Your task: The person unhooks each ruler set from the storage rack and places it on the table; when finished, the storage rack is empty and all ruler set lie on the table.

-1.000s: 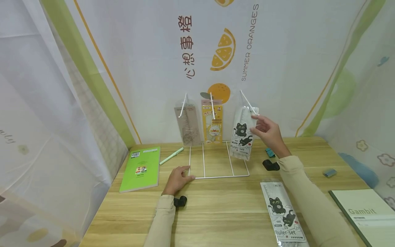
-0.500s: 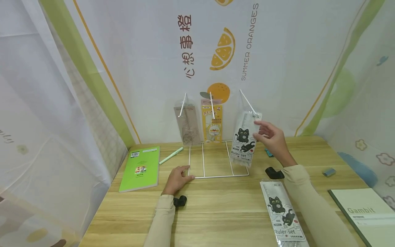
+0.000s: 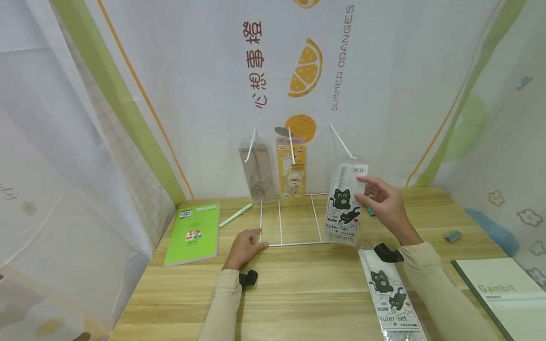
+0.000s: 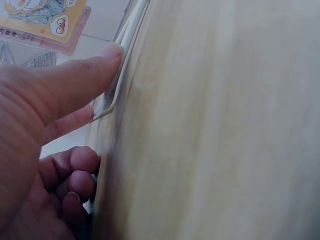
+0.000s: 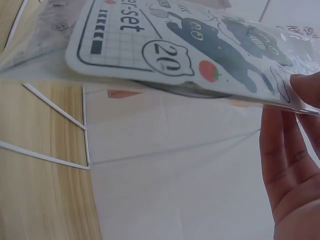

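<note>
Fingers of the right hand (image 3: 386, 203) pinch the ruler-set packet (image 3: 344, 208); the left hand (image 3: 244, 247), its grip loosely open, presses the wire rack (image 3: 281, 227).

A: what kind of place is this, a shop?

B: looks like a staged stationery stall. Printed orange-themed cloth backdrop (image 3: 298, 71) on all sides, wooden desk (image 3: 307, 293), white wire rack (image 3: 294, 222) hanging packaged rulers (image 3: 291, 168), plus notebooks (image 3: 193, 233) and a pen (image 3: 236, 215) lying around.
</note>
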Action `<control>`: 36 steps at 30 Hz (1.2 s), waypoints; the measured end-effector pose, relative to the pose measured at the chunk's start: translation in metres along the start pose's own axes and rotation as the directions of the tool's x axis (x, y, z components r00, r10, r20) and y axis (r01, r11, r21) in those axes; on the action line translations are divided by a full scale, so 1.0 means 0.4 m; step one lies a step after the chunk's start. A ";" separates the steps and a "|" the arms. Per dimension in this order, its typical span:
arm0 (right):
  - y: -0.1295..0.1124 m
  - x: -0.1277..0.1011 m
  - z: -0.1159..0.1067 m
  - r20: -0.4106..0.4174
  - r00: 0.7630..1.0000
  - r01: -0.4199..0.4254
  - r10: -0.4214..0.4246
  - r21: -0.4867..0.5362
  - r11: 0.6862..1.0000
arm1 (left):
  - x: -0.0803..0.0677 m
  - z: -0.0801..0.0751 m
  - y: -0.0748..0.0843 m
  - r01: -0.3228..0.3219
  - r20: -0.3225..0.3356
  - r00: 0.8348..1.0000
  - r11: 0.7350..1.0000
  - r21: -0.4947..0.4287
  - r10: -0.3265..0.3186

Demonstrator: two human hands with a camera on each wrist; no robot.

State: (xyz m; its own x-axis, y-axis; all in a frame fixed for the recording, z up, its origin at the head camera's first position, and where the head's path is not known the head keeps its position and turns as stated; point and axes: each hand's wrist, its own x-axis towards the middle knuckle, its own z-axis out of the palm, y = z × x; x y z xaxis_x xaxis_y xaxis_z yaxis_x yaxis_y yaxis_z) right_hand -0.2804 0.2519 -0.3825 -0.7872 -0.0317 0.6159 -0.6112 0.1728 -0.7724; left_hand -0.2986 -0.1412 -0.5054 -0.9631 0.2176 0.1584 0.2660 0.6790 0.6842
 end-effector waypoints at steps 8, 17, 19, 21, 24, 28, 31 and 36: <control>-0.044 -0.024 -0.010 0.010 0.999 -0.033 0.032 0.033 0.999 | 0.000 0.000 0.001 0.008 -0.004 1.000 1.000 -0.005 -0.008; -0.073 -0.042 -0.022 0.017 1.000 -0.022 0.021 0.069 0.997 | -0.002 0.002 0.001 0.005 -0.005 1.000 1.000 0.001 -0.005; -0.079 -0.042 -0.025 0.021 1.000 -0.019 0.017 0.061 0.998 | -0.001 0.003 0.001 0.007 -0.006 1.000 1.000 0.001 -0.007; -0.085 -0.041 -0.027 0.021 1.000 -0.017 0.016 0.058 0.998 | -0.001 0.003 0.002 0.006 -0.007 1.000 1.000 0.001 -0.006; -0.095 -0.042 -0.028 0.015 1.000 -0.019 0.018 0.041 0.999 | -0.001 0.004 0.001 0.008 -0.006 1.000 1.000 0.000 -0.008; -0.109 -0.048 -0.027 0.011 0.999 -0.033 0.032 0.053 0.998 | -0.001 0.004 0.000 0.009 -0.004 1.000 1.000 0.004 -0.009; -0.119 -0.050 -0.024 0.016 0.999 -0.033 0.032 0.072 0.997 | -0.001 0.003 -0.001 0.007 -0.007 1.000 1.000 0.001 -0.006; -0.134 -0.067 -0.024 0.037 0.999 -0.031 0.029 0.044 0.999 | -0.001 0.003 0.000 0.006 -0.008 1.000 1.000 -0.001 -0.006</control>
State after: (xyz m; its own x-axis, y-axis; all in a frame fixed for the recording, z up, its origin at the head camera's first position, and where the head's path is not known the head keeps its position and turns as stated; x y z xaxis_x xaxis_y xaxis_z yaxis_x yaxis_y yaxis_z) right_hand -0.2258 0.2530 -0.3560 -0.8072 -0.0635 0.5869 -0.5898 0.1300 -0.7970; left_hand -0.2983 -0.1402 -0.5063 -0.9650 0.2076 0.1601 0.2600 0.6797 0.6859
